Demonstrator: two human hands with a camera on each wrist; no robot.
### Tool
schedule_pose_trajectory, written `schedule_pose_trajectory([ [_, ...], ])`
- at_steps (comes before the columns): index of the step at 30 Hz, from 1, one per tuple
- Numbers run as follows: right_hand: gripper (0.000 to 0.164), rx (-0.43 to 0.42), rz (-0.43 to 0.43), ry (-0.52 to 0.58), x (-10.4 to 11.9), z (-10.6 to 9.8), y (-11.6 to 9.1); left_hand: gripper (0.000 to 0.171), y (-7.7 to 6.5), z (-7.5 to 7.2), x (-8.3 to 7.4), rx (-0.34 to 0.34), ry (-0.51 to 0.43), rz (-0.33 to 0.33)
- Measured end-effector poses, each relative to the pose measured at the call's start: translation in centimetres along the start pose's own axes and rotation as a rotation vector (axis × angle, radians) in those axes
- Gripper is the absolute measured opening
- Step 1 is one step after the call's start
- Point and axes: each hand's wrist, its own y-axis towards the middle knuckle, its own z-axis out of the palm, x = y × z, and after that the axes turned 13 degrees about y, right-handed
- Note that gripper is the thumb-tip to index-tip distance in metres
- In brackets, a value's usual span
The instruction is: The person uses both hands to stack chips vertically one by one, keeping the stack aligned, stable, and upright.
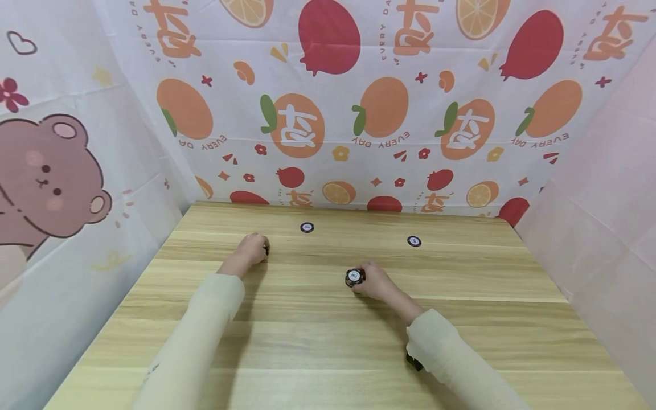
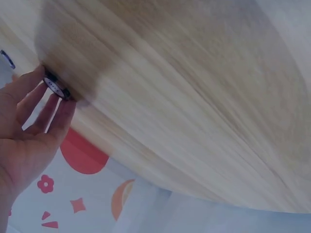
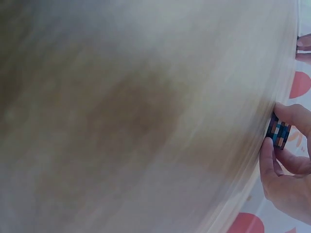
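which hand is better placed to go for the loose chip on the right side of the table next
Probably the right hand: it is clearly nearer that loose chip, though it grips a chip stack. The left hand is farther off and pinches another chip.

There were two hands (image 1: 251, 249) (image 1: 375, 282), three single chips (image 1: 307, 227) (image 1: 414, 241) (image 2: 57, 88), one chip stack (image 1: 353, 277), one dark object (image 1: 414, 363) and one table (image 1: 307, 341).

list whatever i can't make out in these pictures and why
Dark object, head view: mostly hidden by the right sleeve.
Pinched chip, head view: mostly hidden by the left hand.
Print on the two loose chips, head view: too small.
Exact count in the chip stack, right wrist view: partly covered by the right hand.
Near edge of the table, head view: cut off below.
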Motion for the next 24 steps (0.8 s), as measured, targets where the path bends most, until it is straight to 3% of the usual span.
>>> schedule_pose_trajectory([
  [18, 0.045, -0.005, -0.008, 0.000, -0.04, -0.04, -0.11, 0.007, -0.63, 0.17, -0.09, -0.104, 0.042, 0.112],
  [24, 0.043, -0.005, -0.016, 0.000, -0.21, 0.00, -0.06, 0.006, -0.42, 0.45, 0.14, -0.111, 0.037, 0.122],
])
